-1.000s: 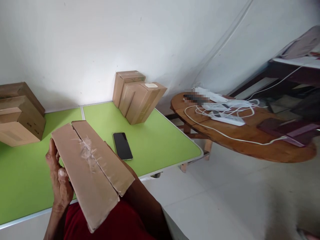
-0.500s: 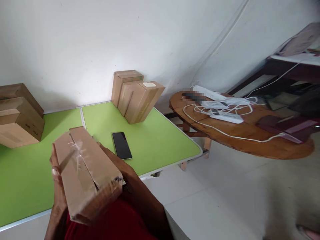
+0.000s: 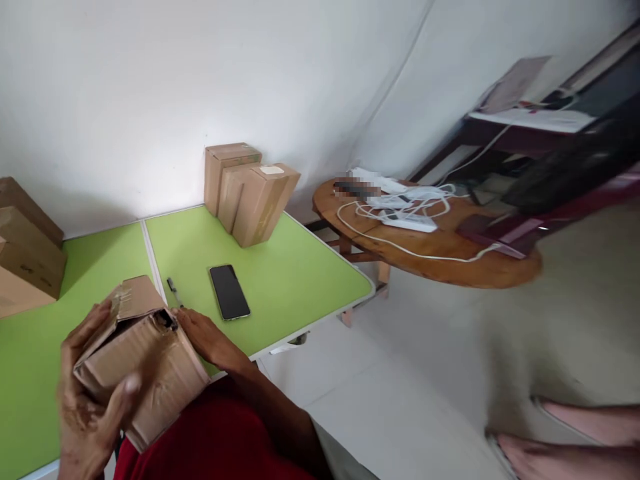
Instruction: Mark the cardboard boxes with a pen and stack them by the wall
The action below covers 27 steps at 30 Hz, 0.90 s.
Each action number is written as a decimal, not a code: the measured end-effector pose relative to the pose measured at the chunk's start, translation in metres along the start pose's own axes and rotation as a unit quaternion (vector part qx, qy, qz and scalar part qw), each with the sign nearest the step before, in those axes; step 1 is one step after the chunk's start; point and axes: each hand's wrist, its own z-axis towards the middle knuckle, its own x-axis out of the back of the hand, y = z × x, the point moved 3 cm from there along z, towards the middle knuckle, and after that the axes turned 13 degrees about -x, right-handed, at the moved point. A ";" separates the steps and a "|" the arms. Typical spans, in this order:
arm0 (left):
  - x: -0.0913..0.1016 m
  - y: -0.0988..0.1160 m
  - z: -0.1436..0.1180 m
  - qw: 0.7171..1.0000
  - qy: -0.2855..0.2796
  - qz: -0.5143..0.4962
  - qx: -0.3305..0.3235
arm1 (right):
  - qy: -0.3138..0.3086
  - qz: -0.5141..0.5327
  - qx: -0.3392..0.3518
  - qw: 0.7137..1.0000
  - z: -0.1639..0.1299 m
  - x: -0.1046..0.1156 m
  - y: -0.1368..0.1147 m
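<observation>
You've got the green table [image 3: 300,280] running from your lap out to the white wall, and most of the stuff is pushed to its far edges. A cluster of three upright cardboard boxes [image 3: 250,193] stands at the back corner against the wall, and another stack of boxes [image 3: 25,253] sits at the far left, partly cut off by the frame. My guess is that parks them out of the way so the middle stays free for handling.

The cardboard box [image 3: 145,360] is the thing you're actually working: it's off the table, held low over the near edge and close to your red shirt, tilted with one end pointing up and away from you. Your left hand [image 3: 90,413] cups it from below and the near side, fingers wrapped and pressed onto the cardboard. Your right hand [image 3: 205,337] lies flat along the far side, fingers laid against it rather than pinching. Two hands like that look like a steadying hold, so the box doesn't roll.

The box itself is pretty beat up: plain brown, creased, a flap lifted at the top end, a dark torn gap beside it, and what seems to be shiny clear tape on the face.

A black phone [image 3: 229,292] lies flat mid-table, near your right hand, and a small pen [image 3: 173,288] lies just beside the table's seam.
</observation>
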 end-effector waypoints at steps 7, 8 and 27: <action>-0.002 -0.012 0.008 0.996 0.040 -0.050 0.060 | 0.255 -0.200 -0.185 0.927 0.015 0.046 0.021; -0.002 -0.012 0.009 0.996 0.042 -0.045 0.067 | 0.270 -0.218 -0.224 0.911 0.019 0.053 0.026; -0.003 -0.018 0.017 0.995 0.064 -0.036 0.072 | 0.143 0.099 -0.215 0.961 -0.008 0.063 0.103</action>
